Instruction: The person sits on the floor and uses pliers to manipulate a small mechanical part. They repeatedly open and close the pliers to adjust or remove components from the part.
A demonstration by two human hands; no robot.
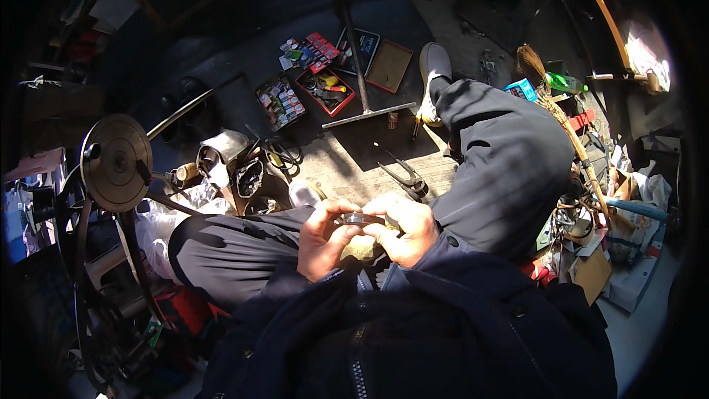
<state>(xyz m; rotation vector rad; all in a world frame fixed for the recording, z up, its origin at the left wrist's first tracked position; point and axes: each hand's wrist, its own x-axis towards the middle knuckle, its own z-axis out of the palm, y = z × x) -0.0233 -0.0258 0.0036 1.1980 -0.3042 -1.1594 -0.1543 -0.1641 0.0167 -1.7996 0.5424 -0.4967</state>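
Observation:
Both my hands meet over my lap, pinching a small dark grey, shiny strip-like piece (358, 219) between thumbs and forefingers. My left hand (319, 242) grips its left end, and my right hand (410, 232) closes on its right side. What exactly the piece is cannot be made out, since fingers cover much of it. Below it, between the palms, shows a dull yellowish lump or cloth (360, 250). Past my hands, a pair of dark pincers (412, 183) lies on the lit floor with its handles spread.
A T-shaped metal stand (360, 66) rises ahead, near a red tray of tools (346, 108) and boxes of small packets (280, 102). On the left is a machine with a round wheel (118, 170). A straw broom (569, 122) leans over clutter at the right.

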